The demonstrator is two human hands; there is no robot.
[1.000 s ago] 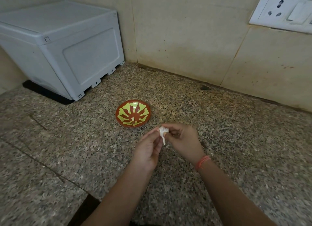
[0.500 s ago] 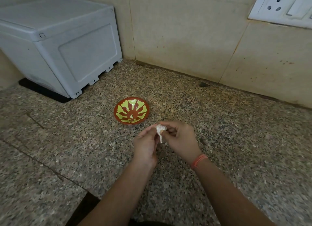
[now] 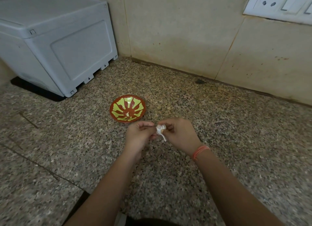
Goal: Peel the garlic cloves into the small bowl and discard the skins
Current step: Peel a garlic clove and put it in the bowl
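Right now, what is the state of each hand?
Left hand: pinches the garlic at its side.
Right hand: holds the same garlic in curled fingers.

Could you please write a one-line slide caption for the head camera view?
The left hand and right hand grip garlic above the granite counter, just in front of the small red-and-yellow bowl.

The counter (image 3: 236, 141) is hard stone full of tiny black, grey and tan specks, smooth with a soft shine. The small bowl (image 3: 114, 107) looks glossy, red-brown with yellow-green paint. The garlic (image 3: 160, 128) has thin, dry, white skin like paper. The big grey box (image 3: 67, 48) is dull, smooth plastic. The wall tiles (image 3: 177, 31) are smooth, beige and a bit stained. The socket plate (image 3: 278, 3) is shiny white plastic. The wrist band (image 3: 200, 150) is orange thread.
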